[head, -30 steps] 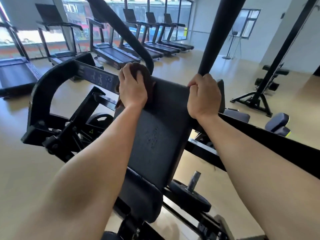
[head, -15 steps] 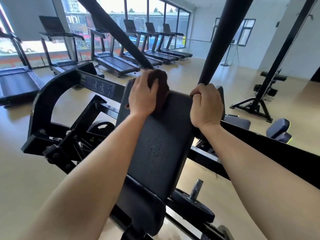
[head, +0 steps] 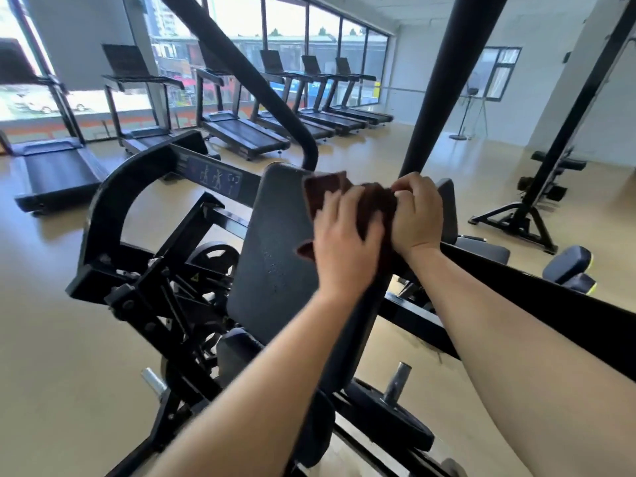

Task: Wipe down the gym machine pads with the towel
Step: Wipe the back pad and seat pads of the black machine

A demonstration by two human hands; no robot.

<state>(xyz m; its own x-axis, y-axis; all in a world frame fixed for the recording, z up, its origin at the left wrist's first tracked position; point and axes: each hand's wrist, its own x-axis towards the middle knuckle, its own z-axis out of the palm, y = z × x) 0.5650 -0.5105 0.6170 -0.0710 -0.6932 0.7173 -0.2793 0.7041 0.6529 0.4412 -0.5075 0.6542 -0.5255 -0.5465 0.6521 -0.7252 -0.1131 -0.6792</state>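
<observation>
A dark brown towel [head: 328, 187] lies spread over the upper right part of the black back pad [head: 275, 256] of a gym machine. My left hand [head: 344, 242] presses flat on the towel, fingers spread, against the pad's face. My right hand [head: 418, 215] grips the pad's top right corner and pinches the towel's right edge there. A smaller seat pad [head: 237, 349] sits below the back pad, partly hidden by my left forearm.
The machine's black frame [head: 103, 215] curves to the left, with weight plates [head: 389, 414] and pegs below. Two thick black bars [head: 447, 80] rise behind the pad. Several treadmills [head: 241, 132] line the windows. Another bench [head: 564, 266] and rack stand at the right.
My left hand has slid the towel from the pad's top left corner across to the right, and the towel now spreads flatter. My right hand now touches the towel.
</observation>
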